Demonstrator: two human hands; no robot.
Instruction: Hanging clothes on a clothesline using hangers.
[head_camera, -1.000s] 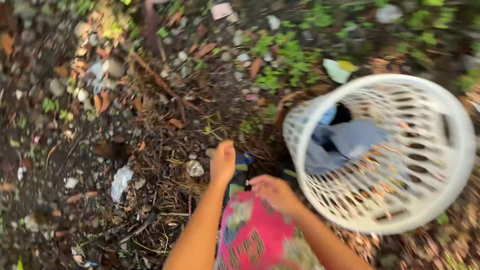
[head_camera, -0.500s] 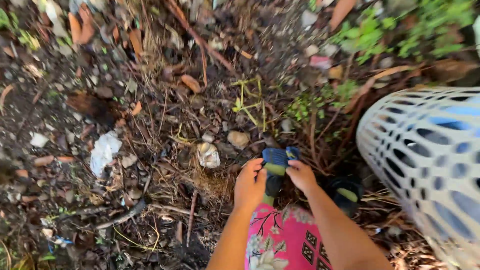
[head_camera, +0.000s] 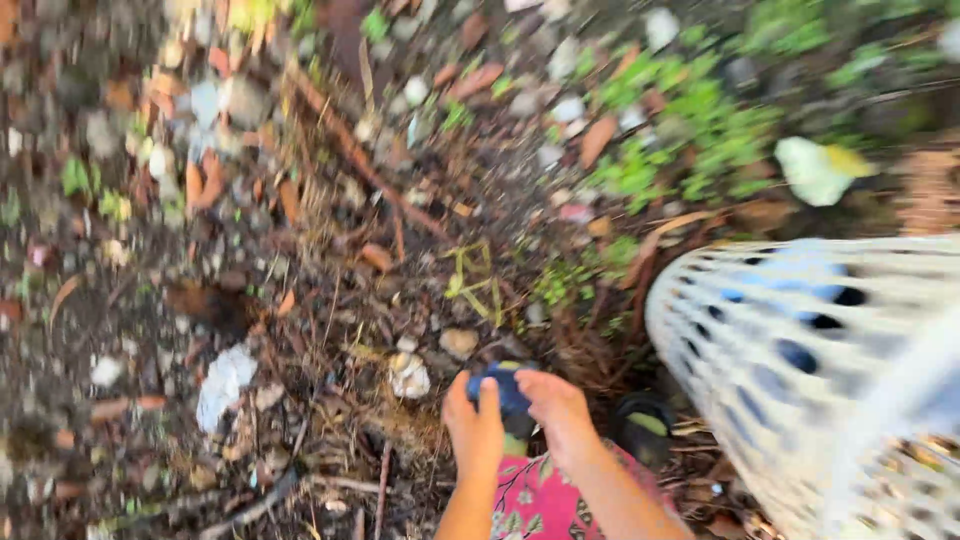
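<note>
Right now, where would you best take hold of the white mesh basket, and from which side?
By the white mesh basket's solid upper rim, probably from above on the near side. It leans on its side, its perforated wall facing the hands, which share a blue item.

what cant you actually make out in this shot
Head view, the only one:
- Blue and yellow-green item: its kind is unclear; motion blur and the left hand and right hand cover much of it.
- White slotted basket: cut off by the right and bottom edges; its blue contents show only through the slots.
- Dark item beside the right wrist: blurred, partly hidden by twigs.
- Pale scraps on the ground: too smeared to name.
</note>
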